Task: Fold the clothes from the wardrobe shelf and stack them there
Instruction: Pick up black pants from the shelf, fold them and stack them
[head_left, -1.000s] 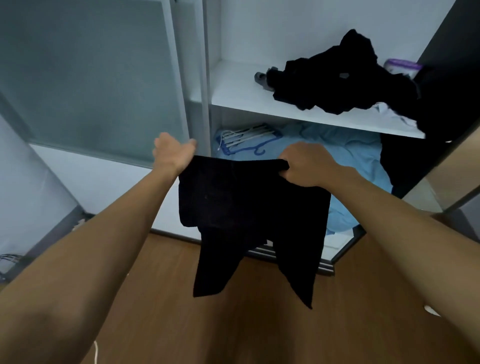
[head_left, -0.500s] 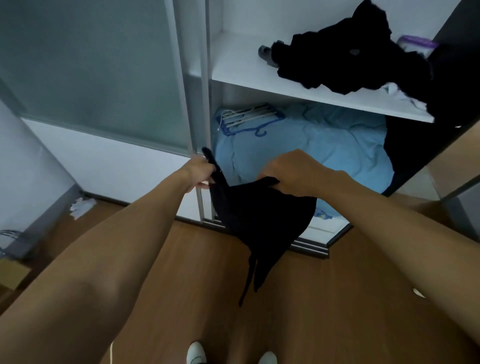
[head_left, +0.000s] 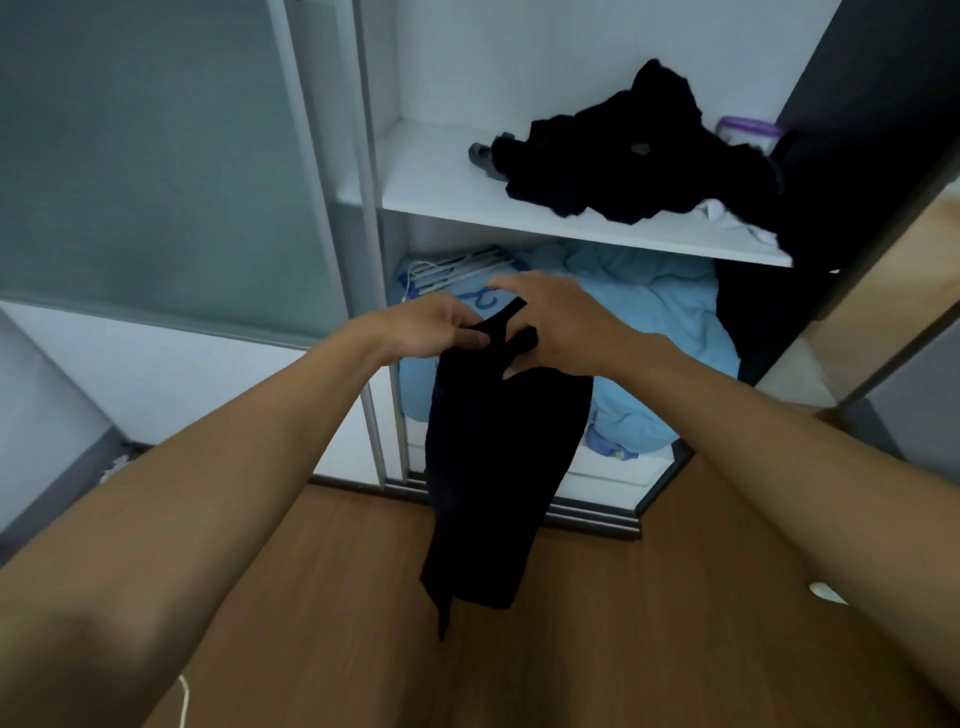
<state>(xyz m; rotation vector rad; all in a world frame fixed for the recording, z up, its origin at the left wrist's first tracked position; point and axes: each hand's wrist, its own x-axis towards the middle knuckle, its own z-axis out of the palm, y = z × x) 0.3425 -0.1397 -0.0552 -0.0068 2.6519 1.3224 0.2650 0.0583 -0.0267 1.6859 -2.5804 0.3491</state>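
1. The black garment (head_left: 504, 467) hangs limp in mid-air, near us, in front of the wardrobe shelf (head_left: 441, 187).
2. We judge it light, soft and floppy, and best held at its top corners.
3. Our left hand (head_left: 426, 332) pinches the top edge between its thumb and fingers (head_left: 467, 338). Our right hand (head_left: 566, 332) has its fingers spread, with fabric caught between them.
4. Farther off, a dark pile (head_left: 623, 161) lies on the shelf.

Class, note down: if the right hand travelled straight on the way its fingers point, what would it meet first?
Probably the left hand, which grips the same black garment just beyond the right hand; depth is unclear.
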